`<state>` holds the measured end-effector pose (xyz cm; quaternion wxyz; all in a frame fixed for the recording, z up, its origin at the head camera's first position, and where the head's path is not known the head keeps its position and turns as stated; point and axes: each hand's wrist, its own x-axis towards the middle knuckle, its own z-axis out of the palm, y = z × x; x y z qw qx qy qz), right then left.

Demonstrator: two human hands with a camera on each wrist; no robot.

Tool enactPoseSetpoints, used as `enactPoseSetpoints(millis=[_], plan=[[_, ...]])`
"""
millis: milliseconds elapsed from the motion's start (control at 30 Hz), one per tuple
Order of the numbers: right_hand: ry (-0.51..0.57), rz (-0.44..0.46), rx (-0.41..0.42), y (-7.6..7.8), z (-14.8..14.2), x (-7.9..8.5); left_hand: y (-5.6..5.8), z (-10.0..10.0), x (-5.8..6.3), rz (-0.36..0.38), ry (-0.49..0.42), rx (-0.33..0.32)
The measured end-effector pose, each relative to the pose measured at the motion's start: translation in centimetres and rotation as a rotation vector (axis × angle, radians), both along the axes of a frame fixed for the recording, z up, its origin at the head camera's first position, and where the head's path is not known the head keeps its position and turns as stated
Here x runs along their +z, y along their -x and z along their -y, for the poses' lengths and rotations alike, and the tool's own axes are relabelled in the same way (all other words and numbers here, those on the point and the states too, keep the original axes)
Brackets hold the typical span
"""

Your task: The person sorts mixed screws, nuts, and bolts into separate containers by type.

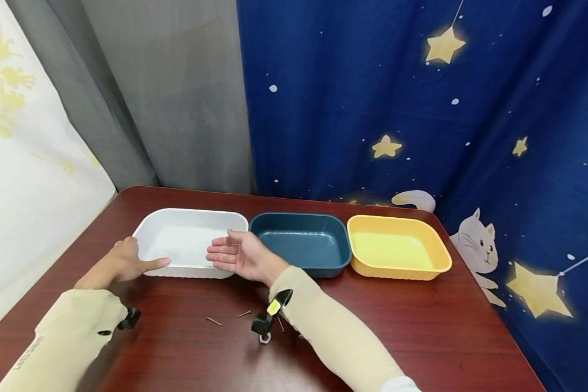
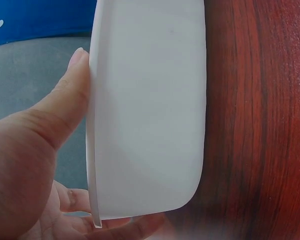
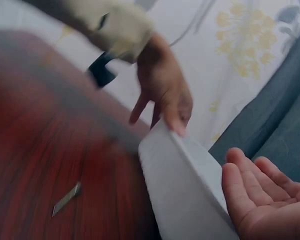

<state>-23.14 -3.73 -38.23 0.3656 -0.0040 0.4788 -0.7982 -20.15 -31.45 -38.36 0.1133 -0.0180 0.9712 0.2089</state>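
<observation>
The white plastic bin (image 1: 191,271) stands at the left of a row of three. My left hand (image 1: 124,260) holds its left front corner, with the thumb along the front rim and the other fingers around the left end. In the left wrist view the thumb (image 2: 72,82) lies along the rim of the bin, and other fingers show past its end. My right hand (image 1: 242,255) hangs over the bin's right front part, palm turned up, fingers straight and holding nothing. In the right wrist view its fingers (image 3: 257,187) lie beside the bin's rim.
A dark blue bin (image 1: 301,272) and a yellow bin (image 1: 397,271) stand to the right. On the brown table (image 1: 176,337) in front lie screws, one (image 1: 214,321) at left, another (image 1: 244,314) beside it, and a nut (image 1: 265,338) near my right wrist. Curtains hang behind.
</observation>
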Motion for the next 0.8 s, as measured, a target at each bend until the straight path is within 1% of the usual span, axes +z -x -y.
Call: enactPoseSetpoints(millis=[200, 267, 333, 433, 533, 633, 700, 800], plan=[[-0.285, -0.301, 0.142, -1.9, -2.3, 0.0, -0.1, 0.1, -0.1, -0.012, 0.006, -0.011], [-0.368, -0.394, 0.199, -2.5, -3.1, -0.2, -0.1, 0.1, -0.1, -0.013, 0.003, -0.013], [-0.467, -0.507, 0.258, -3.1, -3.8, -0.4, -0.1, 0.1, -0.1, -0.013, 0.0, -0.014], [-0.655, -0.703, 0.383, -3.9, -4.9, -0.5, 0.0, 0.2, -0.2, -0.017, -0.003, -0.017], [-0.848, -0.944, 0.544, -4.7, -5.8, -0.4, 0.0, 0.2, -0.2, -0.023, -0.004, -0.016], [-0.981, -1.142, 0.691, -5.4, -6.6, -0.3, 0.0, 0.2, -0.3, -0.022, -0.012, -0.01], [-1.045, -1.238, 0.761, -5.8, -7.0, -0.3, 0.0, 0.2, -0.4, -0.02, -0.018, -0.007], [-1.104, -1.322, 0.852, -6.4, -7.5, -0.4, 0.0, 0.2, -0.4, -0.021, -0.021, -0.005]])
